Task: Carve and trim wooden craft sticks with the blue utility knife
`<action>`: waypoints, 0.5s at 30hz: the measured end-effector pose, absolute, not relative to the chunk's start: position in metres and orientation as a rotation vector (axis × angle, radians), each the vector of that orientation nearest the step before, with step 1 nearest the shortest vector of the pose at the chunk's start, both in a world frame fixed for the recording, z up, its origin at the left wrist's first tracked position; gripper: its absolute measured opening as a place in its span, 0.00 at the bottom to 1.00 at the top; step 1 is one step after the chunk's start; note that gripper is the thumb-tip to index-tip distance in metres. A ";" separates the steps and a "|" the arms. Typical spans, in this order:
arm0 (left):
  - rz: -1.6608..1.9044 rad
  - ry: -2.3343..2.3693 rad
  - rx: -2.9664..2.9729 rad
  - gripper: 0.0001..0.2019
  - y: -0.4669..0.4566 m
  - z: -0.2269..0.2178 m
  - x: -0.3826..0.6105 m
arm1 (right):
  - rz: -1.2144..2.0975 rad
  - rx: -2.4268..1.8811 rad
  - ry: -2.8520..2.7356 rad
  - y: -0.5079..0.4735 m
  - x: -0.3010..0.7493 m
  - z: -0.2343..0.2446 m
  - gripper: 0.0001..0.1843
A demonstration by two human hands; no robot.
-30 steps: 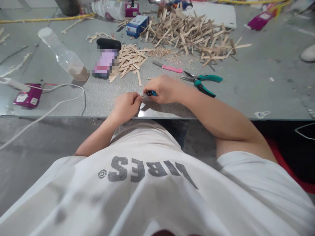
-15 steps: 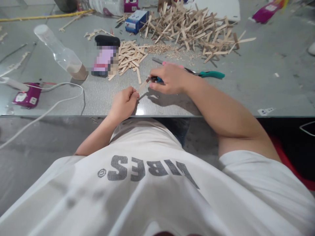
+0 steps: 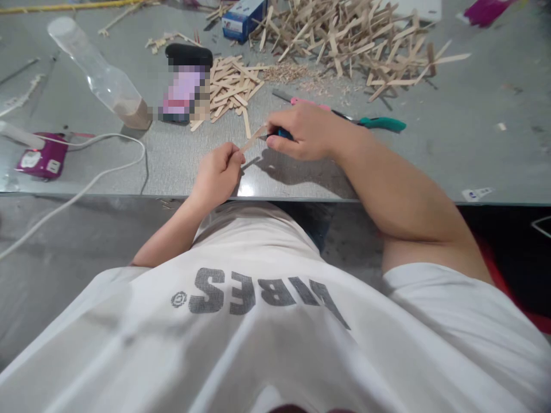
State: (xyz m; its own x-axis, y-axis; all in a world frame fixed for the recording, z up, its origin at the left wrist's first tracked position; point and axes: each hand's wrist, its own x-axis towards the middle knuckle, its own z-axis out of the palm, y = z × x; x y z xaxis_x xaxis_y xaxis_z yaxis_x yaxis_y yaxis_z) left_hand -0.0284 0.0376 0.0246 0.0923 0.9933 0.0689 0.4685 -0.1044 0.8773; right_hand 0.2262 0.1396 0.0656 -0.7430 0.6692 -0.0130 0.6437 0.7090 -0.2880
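Note:
My left hand (image 3: 218, 174) is closed, pinching the near end of a thin wooden stick (image 3: 253, 138) just above the table's front edge. My right hand (image 3: 303, 131) is closed round a small tool with a blue and black handle (image 3: 282, 134), whose tip meets the far end of that stick. Most of the tool is hidden in my fist. Behind my hands lie a loose pile of flat wooden sticks (image 3: 230, 92) and a bigger heap of sticks (image 3: 353, 40).
Teal-handled pliers (image 3: 379, 123) and a pink-handled knife (image 3: 301, 101) lie just beyond my right hand. A phone (image 3: 183, 94), a tipped plastic bottle (image 3: 101, 74), a purple box (image 3: 41, 158) with a white cable (image 3: 99, 180) and a blue box (image 3: 243, 16) sit on the grey table (image 3: 451, 143).
My right hand has moved away from my left hand, farther up the table, so the stick now shows between them. The view has shifted forward a little.

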 end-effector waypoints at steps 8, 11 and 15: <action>1.035 1.410 1.730 0.21 0.041 0.015 -0.032 | 0.220 -1.202 -2.812 0.162 0.234 0.036 0.18; 1.058 1.378 1.745 0.23 0.043 0.012 -0.032 | 0.089 -1.118 -2.811 0.170 0.239 0.030 0.17; 1.082 1.370 1.722 0.26 0.045 0.010 -0.034 | 0.199 -1.047 -2.722 0.181 0.244 0.029 0.18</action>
